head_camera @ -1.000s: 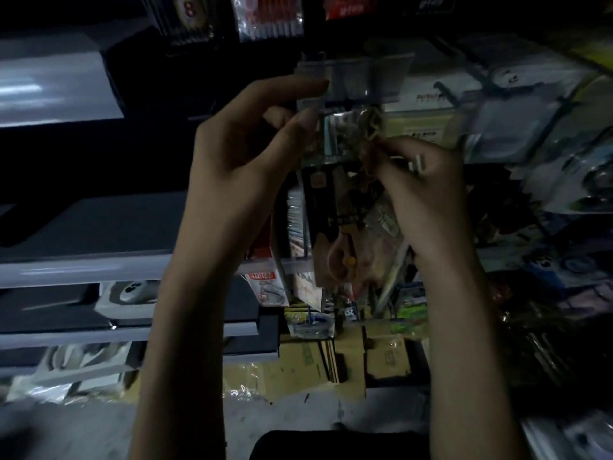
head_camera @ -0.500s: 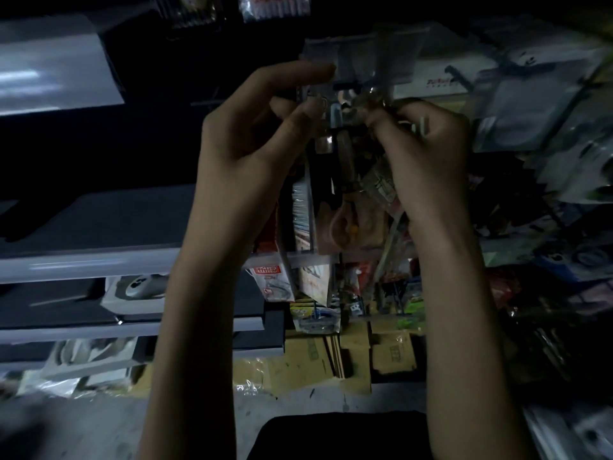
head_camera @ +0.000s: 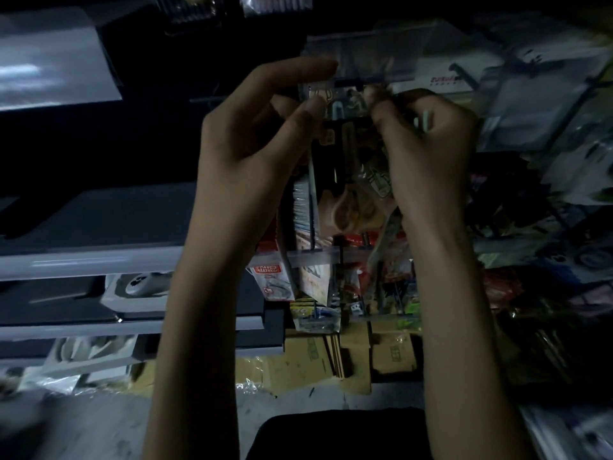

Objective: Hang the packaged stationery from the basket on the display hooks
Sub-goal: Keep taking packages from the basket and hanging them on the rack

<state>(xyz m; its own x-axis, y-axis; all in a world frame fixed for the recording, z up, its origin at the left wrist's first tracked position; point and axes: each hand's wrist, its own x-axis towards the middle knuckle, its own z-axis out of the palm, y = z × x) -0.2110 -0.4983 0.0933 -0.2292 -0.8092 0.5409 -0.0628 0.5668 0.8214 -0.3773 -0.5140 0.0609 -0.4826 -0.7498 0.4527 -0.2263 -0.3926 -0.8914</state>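
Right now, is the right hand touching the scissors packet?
Touching. The head view shows the right hand pinching the top of the scissors packet, with its fingers curled onto the wrapper and no gap between them.

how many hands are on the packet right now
2. The left hand pinches the packet at its top left edge; the right hand grips its top right corner. No other hand shows.

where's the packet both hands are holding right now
In the head view the packet is upper centre, pinched at its top between the left hand and the right hand, just under the clear label strip.
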